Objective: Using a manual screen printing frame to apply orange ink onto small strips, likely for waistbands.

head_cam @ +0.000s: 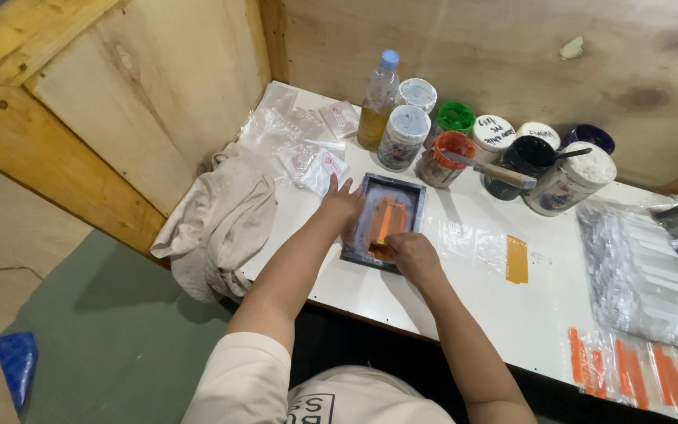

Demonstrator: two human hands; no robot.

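On the table point(464, 283) — left hand point(344, 202) flat on frame point(384, 221), right hand point(410, 253) gripping squeegee point(383, 235)

Small dark-framed screen point(386, 221), orange-inked, flat on table

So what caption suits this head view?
Left hand steadies a small printing frame; right hand drags orange ink.

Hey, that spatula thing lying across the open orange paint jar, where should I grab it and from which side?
Grip the pale wooden handle, probably from the right side of the orange paint jar. The handle juts out over the white table toward the black jar, clear of paint, while the blade end rests on the orange rim. Come from above, since jars crowd close behind it.
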